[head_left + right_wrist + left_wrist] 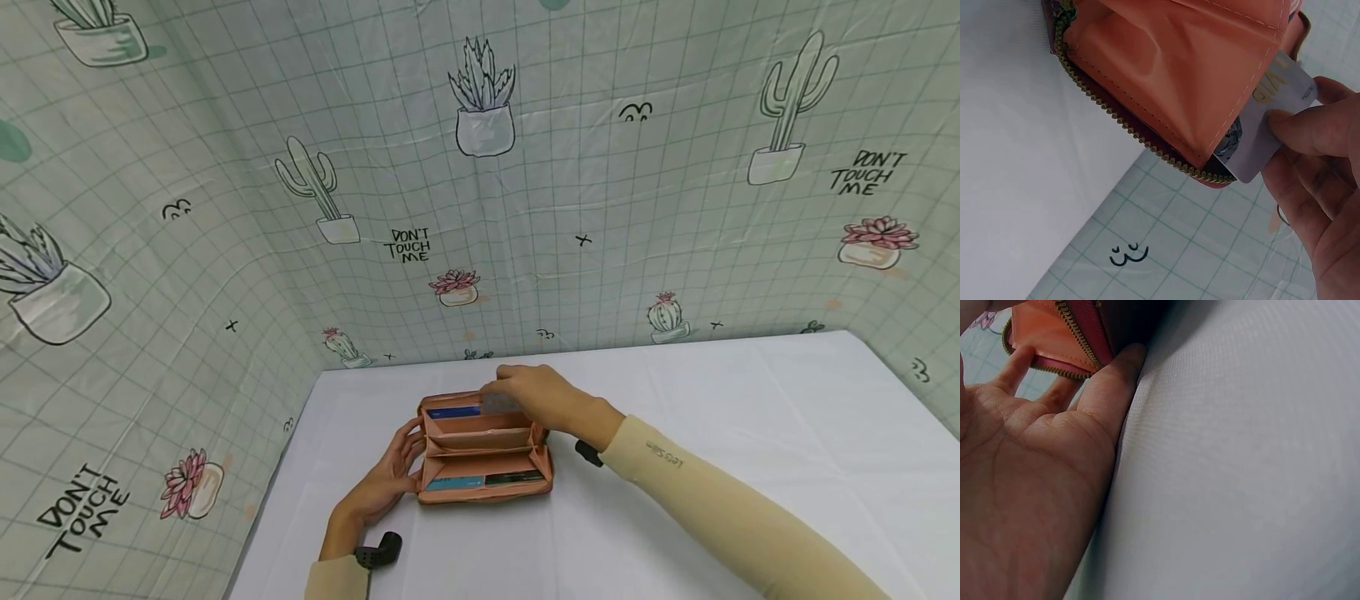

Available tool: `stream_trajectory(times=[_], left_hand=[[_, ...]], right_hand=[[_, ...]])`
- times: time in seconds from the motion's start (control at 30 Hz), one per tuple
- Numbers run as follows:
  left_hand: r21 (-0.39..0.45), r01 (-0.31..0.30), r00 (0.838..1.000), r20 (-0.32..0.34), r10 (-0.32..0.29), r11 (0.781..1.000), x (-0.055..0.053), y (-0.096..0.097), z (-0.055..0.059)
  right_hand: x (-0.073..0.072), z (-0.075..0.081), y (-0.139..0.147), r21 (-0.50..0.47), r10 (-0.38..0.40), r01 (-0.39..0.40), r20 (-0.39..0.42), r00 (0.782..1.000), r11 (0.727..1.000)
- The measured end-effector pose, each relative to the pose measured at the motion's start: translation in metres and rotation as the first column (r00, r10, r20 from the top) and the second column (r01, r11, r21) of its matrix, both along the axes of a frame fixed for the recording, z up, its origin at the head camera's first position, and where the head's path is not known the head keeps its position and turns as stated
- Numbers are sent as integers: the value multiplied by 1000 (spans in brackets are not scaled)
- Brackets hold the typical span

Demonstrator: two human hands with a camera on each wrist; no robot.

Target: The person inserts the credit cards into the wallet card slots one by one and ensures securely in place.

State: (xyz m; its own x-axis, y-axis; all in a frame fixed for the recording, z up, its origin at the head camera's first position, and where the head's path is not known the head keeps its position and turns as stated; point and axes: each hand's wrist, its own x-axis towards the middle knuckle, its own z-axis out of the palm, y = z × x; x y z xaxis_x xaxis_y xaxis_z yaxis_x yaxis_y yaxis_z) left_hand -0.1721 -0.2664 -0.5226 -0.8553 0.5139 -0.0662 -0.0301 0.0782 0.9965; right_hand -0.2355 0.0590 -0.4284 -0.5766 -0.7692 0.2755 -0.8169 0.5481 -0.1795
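A tan zip-around wallet [487,442] lies unzipped and spread wide on the white table, its pleated compartments facing up. My left hand [384,479] holds it by its left side. In the left wrist view, the thumb [1113,387] is at one zippered edge and other fingers reach to the opposite one. At the wallet's far right corner, my right hand [551,402] pinches a silver-grey card [1260,137] marked VIP between thumb and fingers. Part of this card is inside a slot, the rest sticks out. A dark blue card [453,412] sits in the slot beside it.
Along the wallet's near side, a light blue card [455,482] and a dark card [513,477] sit in slots. The white table [712,417] meets a cactus-printed cloth [555,192] at the back and left. Both wrists wear black devices [380,551].
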Motion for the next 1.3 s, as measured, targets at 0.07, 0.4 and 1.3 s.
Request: stream_trajectory(times=[0.07, 0.4, 1.3], left_hand=[[0, 2, 1000, 0, -2, 1000, 0, 0, 0], [-15, -1, 1000, 1, 1, 1000, 0, 0, 2], [-10, -5, 1000, -2, 5, 1000, 0, 0, 1]], right_hand=[[-1, -1, 0, 2, 3, -3, -8, 1000, 1000], [-6, -3, -2, 25, 38, -38, -13, 999, 999], [-3, -14, 0, 5, -15, 15, -36, 999, 1000]])
